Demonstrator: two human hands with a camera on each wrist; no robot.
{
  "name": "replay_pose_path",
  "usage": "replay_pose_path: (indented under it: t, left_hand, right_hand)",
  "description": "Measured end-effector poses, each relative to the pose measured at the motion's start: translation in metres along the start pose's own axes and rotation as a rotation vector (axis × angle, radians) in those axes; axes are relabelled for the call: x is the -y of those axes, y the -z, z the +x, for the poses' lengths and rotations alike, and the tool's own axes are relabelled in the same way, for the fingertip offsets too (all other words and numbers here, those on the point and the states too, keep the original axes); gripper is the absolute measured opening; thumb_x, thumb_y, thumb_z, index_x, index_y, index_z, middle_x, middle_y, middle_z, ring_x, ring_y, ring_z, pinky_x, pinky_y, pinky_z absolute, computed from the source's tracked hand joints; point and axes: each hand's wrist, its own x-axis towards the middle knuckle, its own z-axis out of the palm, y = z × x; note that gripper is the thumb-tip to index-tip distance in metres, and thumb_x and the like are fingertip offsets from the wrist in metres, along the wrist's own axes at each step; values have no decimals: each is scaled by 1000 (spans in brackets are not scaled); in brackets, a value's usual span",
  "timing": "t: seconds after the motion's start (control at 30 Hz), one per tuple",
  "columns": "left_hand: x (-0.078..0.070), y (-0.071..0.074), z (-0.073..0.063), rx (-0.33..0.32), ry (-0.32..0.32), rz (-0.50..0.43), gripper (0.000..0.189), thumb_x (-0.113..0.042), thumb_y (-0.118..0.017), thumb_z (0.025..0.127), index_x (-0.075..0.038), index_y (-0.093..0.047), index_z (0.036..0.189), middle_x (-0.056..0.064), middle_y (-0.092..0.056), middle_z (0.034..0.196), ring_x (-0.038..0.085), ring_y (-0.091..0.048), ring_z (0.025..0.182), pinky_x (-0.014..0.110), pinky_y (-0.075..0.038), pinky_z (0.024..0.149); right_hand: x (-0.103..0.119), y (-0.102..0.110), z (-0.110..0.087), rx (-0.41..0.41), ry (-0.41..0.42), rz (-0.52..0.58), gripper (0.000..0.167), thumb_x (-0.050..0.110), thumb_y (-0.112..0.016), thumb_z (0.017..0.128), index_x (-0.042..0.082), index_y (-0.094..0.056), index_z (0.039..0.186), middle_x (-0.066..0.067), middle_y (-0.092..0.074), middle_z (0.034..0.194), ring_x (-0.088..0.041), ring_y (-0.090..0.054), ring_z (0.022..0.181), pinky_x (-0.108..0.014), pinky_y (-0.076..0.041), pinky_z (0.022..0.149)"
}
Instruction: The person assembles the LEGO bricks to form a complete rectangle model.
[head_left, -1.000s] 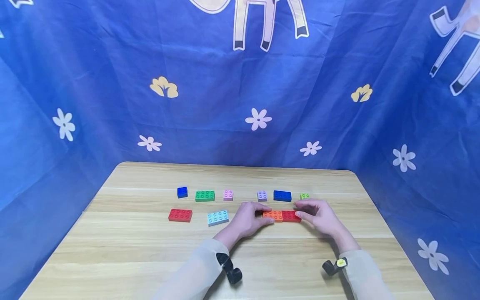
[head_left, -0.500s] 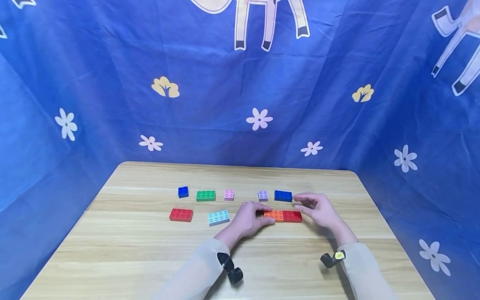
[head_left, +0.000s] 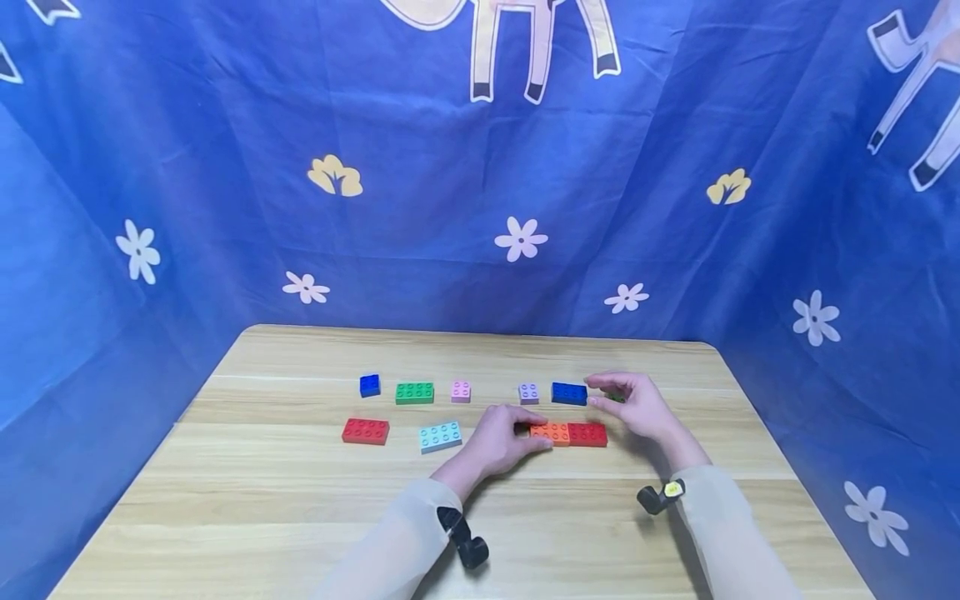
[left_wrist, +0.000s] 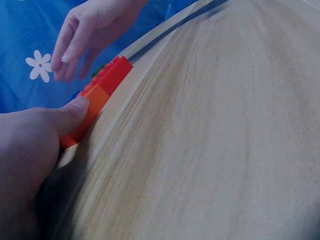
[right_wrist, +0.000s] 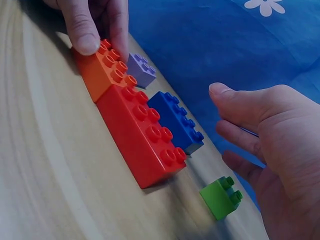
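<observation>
My left hand (head_left: 497, 437) pinches the left end of an orange building brick (head_left: 553, 432) between thumb and fingers. A red brick (head_left: 588, 434) sits end to end with it, forming one straight row on the table. Behind the row lies a dark blue brick (head_left: 569, 393). My right hand (head_left: 636, 407) hovers past its right end, fingers loosely bent with nothing between them. Under that hand stands a small lime green brick (right_wrist: 221, 198), mostly covered in the head view. The right wrist view shows a gap between the fingers and the bricks.
Along the back stand a small blue brick (head_left: 370, 385), a green one (head_left: 415, 393), a pink one (head_left: 461, 392) and a lilac one (head_left: 528, 393). Nearer are a second red brick (head_left: 365, 431) and a light blue one (head_left: 440, 437). A blue curtain (head_left: 420, 208) surrounds the wooden table (head_left: 247, 508).
My right hand has left the red brick's right end and moved back, to beside the dark blue brick and over the lime green one. My left hand keeps its grip on the orange brick.
</observation>
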Motion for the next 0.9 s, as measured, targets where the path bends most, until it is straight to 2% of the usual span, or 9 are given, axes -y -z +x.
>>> replay_pose_path:
  t: [0.27, 0.53, 0.9]
  left_hand:
    - [1, 2, 0, 12, 11, -2, 44, -45, -86, 89, -22, -79, 127, -3, -73, 129, 23, -62, 129, 42, -45, 113]
    - [0, 3, 1, 15, -9, -3, 43, -43, -86, 90, -22, -79, 126, -4, -74, 126, 22, -64, 126, 41, -47, 111]
    - [1, 2, 1, 18, 3, -3, 43, -44, -86, 90, -23, -79, 127, -3, -73, 129, 23, -62, 129, 42, -45, 112]
  right_hand:
    - [-2, -2, 12, 16, -43, 3, 42, 16, -86, 91, 3, -74, 129, -13, -71, 132, -37, -65, 126, -49, -49, 109]
    - [-8, -5, 21, 43, -56, 28, 47, 14, -86, 91, -1, -71, 132, -17, -70, 134, -37, -66, 125, -47, -50, 108]
    - [-15, -6, 33, 68, -51, -35, 50, 16, -90, 87, -2, -72, 130, -18, -73, 127, -31, -70, 118, -46, -51, 106]
